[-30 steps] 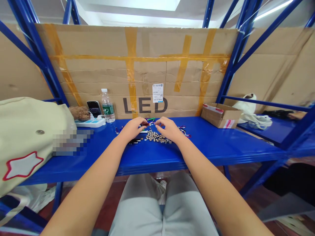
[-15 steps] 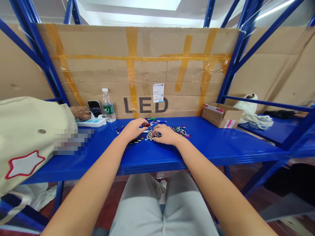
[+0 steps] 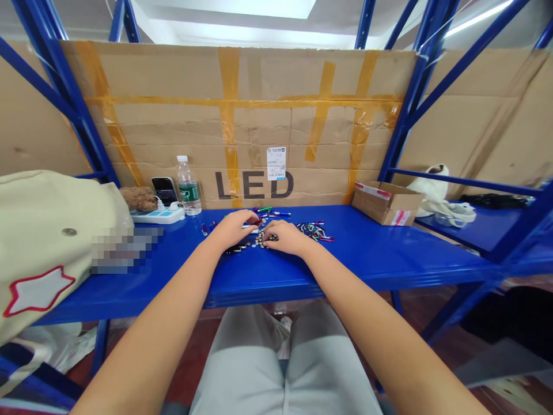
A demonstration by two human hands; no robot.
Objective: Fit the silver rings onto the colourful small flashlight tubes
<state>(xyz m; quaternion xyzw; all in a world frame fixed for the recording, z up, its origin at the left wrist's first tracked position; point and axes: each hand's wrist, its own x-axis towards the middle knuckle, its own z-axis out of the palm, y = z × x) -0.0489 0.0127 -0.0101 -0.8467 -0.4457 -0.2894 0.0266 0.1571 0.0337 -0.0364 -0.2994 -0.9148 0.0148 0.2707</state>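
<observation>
My left hand (image 3: pixel 237 227) is over the middle of the blue table, with thumb and fingers closed around a small red tube (image 3: pixel 260 222). Only the tube's end shows at the fingertips. Beside it, my right hand (image 3: pixel 287 237) has its fingers bent down onto a heap of small round silver pieces (image 3: pixel 260 238), like button cells. Whether a piece is pinched there is hidden. Dark slim tubes (image 3: pixel 235 249) lie below my left hand. Behind both hands are coloured metal tubes (image 3: pixel 264 210), and coloured carabiners (image 3: pixel 316 231) are piled to the right.
A water bottle (image 3: pixel 189 187), a phone (image 3: pixel 165 190) and a white power strip (image 3: pixel 159 215) stand at the back left. A cream bag (image 3: pixel 56 230) occupies the left end. An opened cardboard box (image 3: pixel 386 204) sits back right. A taped cardboard wall (image 3: pixel 181 132) closes the rear.
The red tube has come down slightly at my left fingertips. My right fingers have shifted a little over the silver pieces. The view has moved slightly.
</observation>
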